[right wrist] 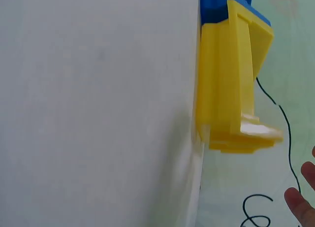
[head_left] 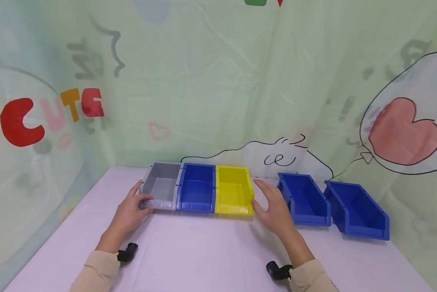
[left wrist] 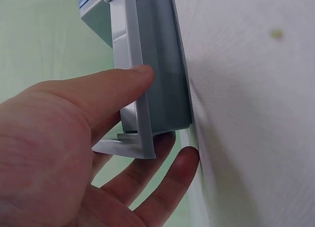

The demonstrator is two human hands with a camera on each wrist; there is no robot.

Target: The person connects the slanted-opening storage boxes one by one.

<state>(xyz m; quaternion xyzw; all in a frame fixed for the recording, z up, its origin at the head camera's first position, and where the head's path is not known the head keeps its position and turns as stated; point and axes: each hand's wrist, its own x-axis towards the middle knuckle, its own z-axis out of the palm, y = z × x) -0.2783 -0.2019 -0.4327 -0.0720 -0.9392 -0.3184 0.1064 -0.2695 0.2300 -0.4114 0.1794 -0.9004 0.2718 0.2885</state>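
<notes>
A grey plastic bin (head_left: 161, 184), a blue bin (head_left: 197, 188) and a yellow bin (head_left: 233, 194) stand side by side in a row on the table. At the row's left end my left hand (head_left: 129, 213) grips the grey bin's front corner. In the left wrist view its thumb lies on the grey bin's (left wrist: 165, 64) front, with fingers around the side. My right hand (head_left: 275, 209) is beside the yellow bin's right side, fingers spread and holding nothing. The right wrist view shows its fingertips (right wrist: 298, 205) apart from the yellow bin (right wrist: 216, 84).
To the right, two more blue bins stand angled on the table, one nearer the row (head_left: 306, 198) and one farther right (head_left: 360, 211). A printed curtain (head_left: 211, 81) hangs behind the white table (head_left: 204, 255) and along its sides.
</notes>
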